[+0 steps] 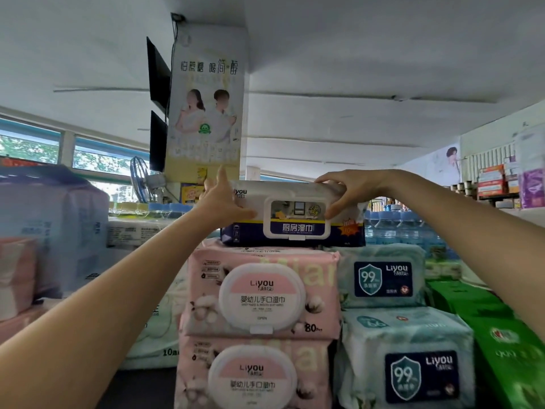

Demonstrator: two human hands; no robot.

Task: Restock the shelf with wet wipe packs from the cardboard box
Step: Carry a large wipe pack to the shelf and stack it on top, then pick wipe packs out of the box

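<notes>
A white and navy wet wipe pack point(295, 228) with a white flip lid rests on top of a stack of two pink wet wipe packs point(262, 293). My left hand point(221, 202) grips its left end, fingers spread behind it. My right hand point(345, 190) clasps its top right corner, thumb on the front. To the right stand two teal wipe packs point(383, 276) marked 99. The cardboard box is out of view.
Large pale blue and pink paper packs point(53, 225) fill the left. Green packages point(501, 335) lie at the right. A pillar with a poster point(206, 113) rises behind the stack. Water bottles point(395, 225) stand behind the teal packs.
</notes>
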